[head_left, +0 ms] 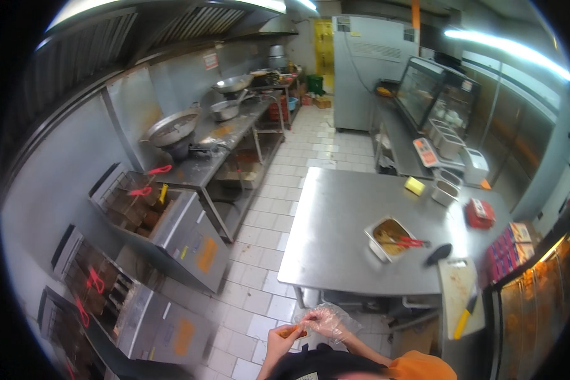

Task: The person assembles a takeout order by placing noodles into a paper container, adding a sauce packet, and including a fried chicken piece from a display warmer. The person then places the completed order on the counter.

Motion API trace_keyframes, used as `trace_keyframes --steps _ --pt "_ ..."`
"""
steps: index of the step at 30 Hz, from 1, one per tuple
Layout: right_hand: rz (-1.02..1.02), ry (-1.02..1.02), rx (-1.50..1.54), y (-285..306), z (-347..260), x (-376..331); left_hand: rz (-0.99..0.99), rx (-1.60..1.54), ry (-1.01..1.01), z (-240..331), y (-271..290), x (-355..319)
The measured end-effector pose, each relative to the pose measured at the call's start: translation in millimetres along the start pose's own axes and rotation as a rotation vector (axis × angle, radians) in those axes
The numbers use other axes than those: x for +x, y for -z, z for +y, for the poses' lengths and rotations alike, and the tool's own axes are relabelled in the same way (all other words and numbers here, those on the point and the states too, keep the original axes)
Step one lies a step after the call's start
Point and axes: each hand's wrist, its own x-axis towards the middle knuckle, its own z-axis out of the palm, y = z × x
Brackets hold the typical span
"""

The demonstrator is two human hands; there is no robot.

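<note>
Clear plastic [348, 316] loosely covers the right hand [322, 322], whose grip I cannot tell; its fingertips meet the left hand [282, 340], which pinches a small orange-brown piece [303, 332] before the steel table [335, 221].

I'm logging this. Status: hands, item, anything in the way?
Bare left hand holding small orange-brown piece, kind unclear. Right hand, in loose clear plastic, close by. Silver metal table ahead.
</note>
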Motion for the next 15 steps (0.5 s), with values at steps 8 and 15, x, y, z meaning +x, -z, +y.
trace_keyframes --steps 8,15 --pt "-0.355 0.15 -0.089 -46.2 -24.2 240.3 0.225 0.14 -0.072 61.6 135.6 122.2" --pt "-0.165 0.053 0.225 -68.2 -45.3 434.1 0.087 0.286 -0.365 164.5 238.6 315.2"
